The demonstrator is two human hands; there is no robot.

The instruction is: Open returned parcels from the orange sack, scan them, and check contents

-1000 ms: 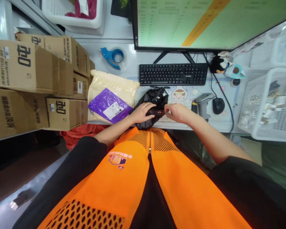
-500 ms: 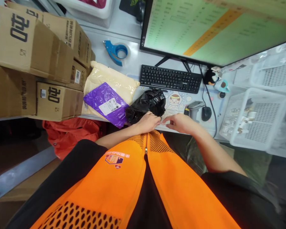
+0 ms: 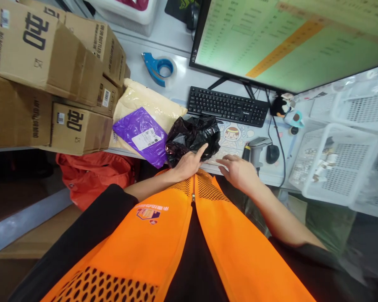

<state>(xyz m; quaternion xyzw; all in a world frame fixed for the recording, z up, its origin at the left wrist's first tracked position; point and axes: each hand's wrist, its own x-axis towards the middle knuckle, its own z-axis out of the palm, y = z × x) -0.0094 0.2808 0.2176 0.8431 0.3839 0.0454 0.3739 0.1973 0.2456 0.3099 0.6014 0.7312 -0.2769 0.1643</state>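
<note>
A crumpled black plastic bag (image 3: 193, 132) lies near the front edge of the desk, its glossy film bunched up. My left hand (image 3: 189, 164) is at the bag's near side, index finger stretched over the film and the other fingers curled at its edge; their tips are hidden. To the right, apart from the bag, my right hand (image 3: 237, 171) hovers by the desk edge, fingers spread and nothing visible in them. Left of the bag, a purple mailer (image 3: 143, 126) with a white label rests on a cream padded mailer (image 3: 154, 98).
Cardboard boxes (image 3: 82, 126) are stacked at left, above a red bag (image 3: 96, 178). A blue tape dispenser (image 3: 157, 69), keyboard (image 3: 227, 105) and monitor (image 3: 271, 42) stand at the back. At right are a scanner (image 3: 257, 149), a mouse (image 3: 272, 154) and white baskets (image 3: 343, 193).
My hands have moved apart. The left index finger has stretched out over the bag, and the right fingers have spread. The bag's film looks more opened out. The view has shifted slightly.
</note>
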